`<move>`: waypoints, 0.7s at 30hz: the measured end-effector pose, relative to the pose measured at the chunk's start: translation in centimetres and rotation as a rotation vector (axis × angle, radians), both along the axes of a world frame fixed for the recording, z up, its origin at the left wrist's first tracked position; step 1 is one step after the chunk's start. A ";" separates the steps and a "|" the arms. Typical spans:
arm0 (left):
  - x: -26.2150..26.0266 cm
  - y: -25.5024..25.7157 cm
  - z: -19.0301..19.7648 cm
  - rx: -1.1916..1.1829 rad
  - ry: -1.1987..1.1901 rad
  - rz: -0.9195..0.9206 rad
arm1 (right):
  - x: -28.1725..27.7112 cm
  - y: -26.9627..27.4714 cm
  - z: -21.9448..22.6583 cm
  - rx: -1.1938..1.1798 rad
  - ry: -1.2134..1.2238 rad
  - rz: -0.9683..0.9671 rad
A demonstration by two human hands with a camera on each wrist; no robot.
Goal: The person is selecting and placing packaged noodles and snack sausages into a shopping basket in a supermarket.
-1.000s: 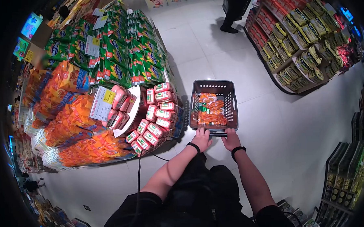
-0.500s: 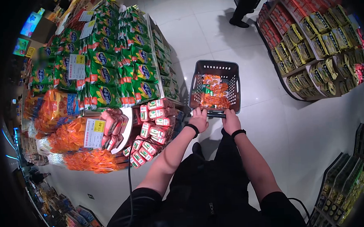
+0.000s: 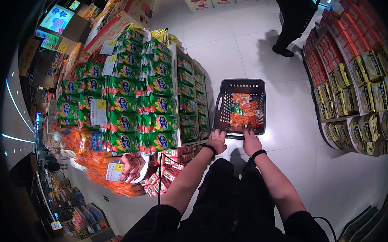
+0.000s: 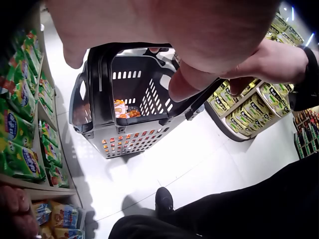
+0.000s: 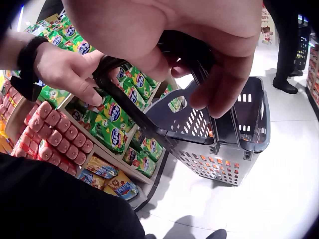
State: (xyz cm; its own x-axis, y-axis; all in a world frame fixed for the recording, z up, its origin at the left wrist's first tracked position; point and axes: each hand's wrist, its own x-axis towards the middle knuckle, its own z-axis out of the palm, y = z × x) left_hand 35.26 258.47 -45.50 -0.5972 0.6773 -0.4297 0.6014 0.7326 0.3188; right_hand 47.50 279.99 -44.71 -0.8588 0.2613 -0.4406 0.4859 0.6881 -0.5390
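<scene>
The dark basket (image 3: 243, 85) stands at the front, with orange and white packets (image 3: 245, 110) in it. The left hand (image 3: 217, 140) grips the left part of the black handle (image 4: 102, 84) at its near edge. Close beside it, the right hand (image 3: 251, 143) holds the same handle, its fingers curled round the bar in the right wrist view. Large in the left wrist view, the left hand (image 4: 174, 35) covers part of the handle, with the right hand (image 4: 266, 62) beyond. Perforated grey sides show below the rim (image 5: 256, 146).
Shelves of green packets (image 3: 126, 106) stand close on the left, with pink packs (image 3: 171, 154) and orange bags (image 3: 98, 166) at their near end. Yellow packs (image 3: 366, 98) fill a rack on the right. A person in dark clothes (image 3: 291, 21) stands ahead at the upper right.
The view has shifted, so the green shelves reach farther down on the left and the right rack appears larger. The basket shows farther right. Both hands have stayed on its handle.
</scene>
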 end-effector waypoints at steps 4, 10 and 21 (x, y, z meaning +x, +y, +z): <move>-4.0 3.3 0.3 -0.019 0.004 0.050 | -4.9 3.3 -0.3 0.005 0.025 0.015; -9.8 7.0 -1.3 0.102 0.008 0.124 | -12.3 7.6 -0.2 -0.003 0.035 0.028; -23.6 15.5 -3.1 0.218 0.049 0.162 | -29.2 17.2 -2.1 0.016 0.055 0.099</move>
